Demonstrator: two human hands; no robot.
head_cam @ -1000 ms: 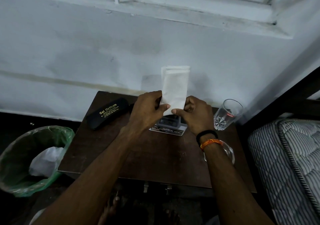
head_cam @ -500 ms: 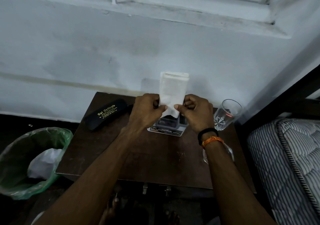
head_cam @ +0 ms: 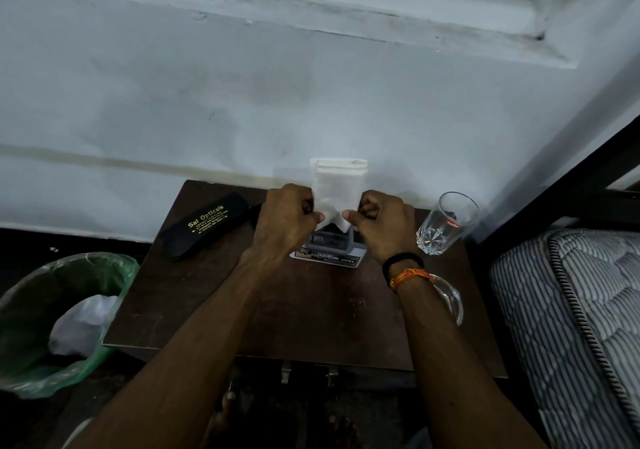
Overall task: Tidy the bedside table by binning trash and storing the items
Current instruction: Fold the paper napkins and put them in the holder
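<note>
Pale stained wall [head_cam: 173, 85] behind dark wooden worktop [head_cam: 311, 310]; window sill [head_cam: 346, 12] above; striped mattress [head_cam: 571, 310] right; dim light.

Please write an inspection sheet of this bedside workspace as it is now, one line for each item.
Surface: dark brown wooden bedside table, standing against the pale wall.
Job's things: folded white cloth held upright above the table; black glasses case with gold lettering at the back left; small grey device on a printed card under the hands.
Clutter: clear drinking glass at the back right; a second clear glass object partly hidden by the right wrist.
Grip: left hand and right hand both pinch the cloth's lower edge.
Cables: nothing seen.
Surroundings: green-lined waste bin on the left, holding white trash; striped mattress on the right.
</note>
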